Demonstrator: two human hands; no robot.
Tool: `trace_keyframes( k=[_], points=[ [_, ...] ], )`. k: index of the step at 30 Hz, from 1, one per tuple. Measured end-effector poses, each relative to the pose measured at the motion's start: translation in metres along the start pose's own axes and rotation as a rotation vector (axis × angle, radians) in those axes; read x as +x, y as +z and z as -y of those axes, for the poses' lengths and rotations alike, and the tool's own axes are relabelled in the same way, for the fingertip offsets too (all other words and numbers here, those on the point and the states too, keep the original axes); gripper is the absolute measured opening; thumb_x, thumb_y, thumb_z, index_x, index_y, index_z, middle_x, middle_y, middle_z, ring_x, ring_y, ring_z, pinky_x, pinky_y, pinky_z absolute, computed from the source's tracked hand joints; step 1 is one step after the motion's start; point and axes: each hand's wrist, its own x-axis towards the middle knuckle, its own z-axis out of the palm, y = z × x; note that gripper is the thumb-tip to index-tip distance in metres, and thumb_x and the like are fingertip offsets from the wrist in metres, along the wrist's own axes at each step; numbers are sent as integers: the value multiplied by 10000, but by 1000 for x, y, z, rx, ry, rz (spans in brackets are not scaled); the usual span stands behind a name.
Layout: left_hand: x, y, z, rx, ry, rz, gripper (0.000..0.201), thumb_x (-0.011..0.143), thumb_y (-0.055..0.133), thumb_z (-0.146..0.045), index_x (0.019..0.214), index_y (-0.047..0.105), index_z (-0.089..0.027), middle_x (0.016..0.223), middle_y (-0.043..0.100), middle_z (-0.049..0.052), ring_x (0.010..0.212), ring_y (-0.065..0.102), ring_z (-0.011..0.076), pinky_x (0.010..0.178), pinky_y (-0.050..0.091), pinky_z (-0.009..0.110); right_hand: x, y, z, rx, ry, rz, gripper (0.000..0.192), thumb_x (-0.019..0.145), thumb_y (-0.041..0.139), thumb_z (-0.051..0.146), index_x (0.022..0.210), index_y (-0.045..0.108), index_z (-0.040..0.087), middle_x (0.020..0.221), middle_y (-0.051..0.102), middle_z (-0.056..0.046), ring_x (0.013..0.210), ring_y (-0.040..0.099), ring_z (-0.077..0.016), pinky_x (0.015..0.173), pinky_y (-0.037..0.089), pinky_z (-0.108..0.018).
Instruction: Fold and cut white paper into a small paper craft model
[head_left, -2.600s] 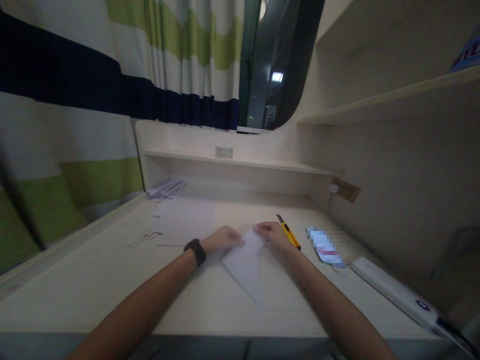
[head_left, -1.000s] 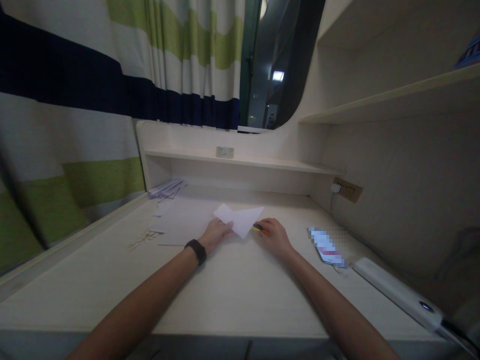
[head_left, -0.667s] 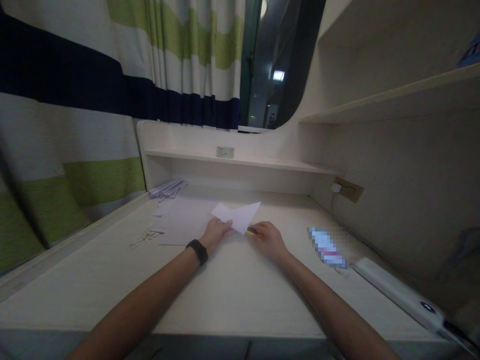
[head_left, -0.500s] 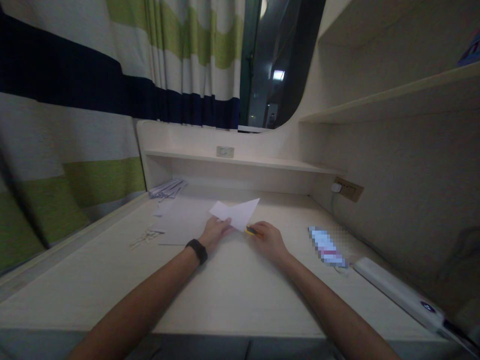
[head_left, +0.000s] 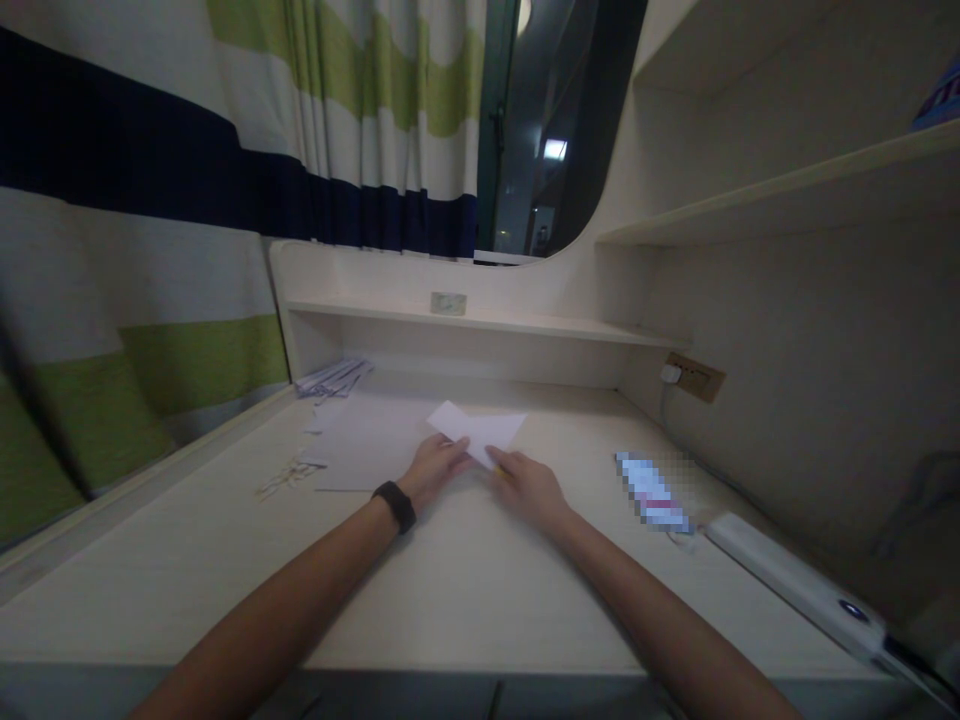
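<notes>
Both hands meet mid-counter (head_left: pixel 465 590): the left hand (head_left: pixel 437 470) pinches the folded white paper (head_left: pixel 480 430) at its near corner, the right hand (head_left: pixel 525 487) closes at its four o'clock edge. Best to press flat, keeping edges aligned.

The right hand (head_left: pixel 525 488) has slid the yellow knife under the folded paper (head_left: pixel 480 430).

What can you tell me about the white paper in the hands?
The folded white sheet of paper looks thin and plain, with sharp pointed corners and a crease, shaped like a wide triangle. It lies low over the pale wooden desk, pointing away from the person. The left hand pinches its near left edge, and the right hand touches its near right tip.
</notes>
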Motion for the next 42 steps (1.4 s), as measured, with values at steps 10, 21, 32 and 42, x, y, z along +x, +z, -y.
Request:
trace_keyframes(
  k=[10,21,32,42],
  points=[
    [-1,7,-3,40,-12,-24,212,739,665,-245,894,586,-124,869,648,93,843,619,195,821,487,352,0,-12,1,-203,-17,32,421,907,371,415,1306,449,301,957,648,-54,840,604,-185,699,401,-248],
    [-6,4,-21,1263,692,24,203,787,522,-202,987,558,-195,1099,572,72,1075,508,210,968,379,381,0,-20,-19,-209,-241,222,361,901,428,372,1236,507,265,924,661,-62,861,565,-197,734,368,-273],
    [-17,0,14,1702,465,603,501,936,219,-489,1397,270,-297,1472,263,44,1325,253,258,1060,205,447,-20,-14,-37,-24,-168,151,168,830,574,291,944,551,170,884,568,-62,827,533,-173,714,383,-263],
    [-16,-3,20,1789,397,655,493,947,107,-469,1403,248,-346,1471,267,19,1329,223,301,1041,159,517,-26,1,-47,26,-176,53,202,813,602,304,984,601,195,913,612,-65,877,546,-189,775,421,-300]
  ],
)
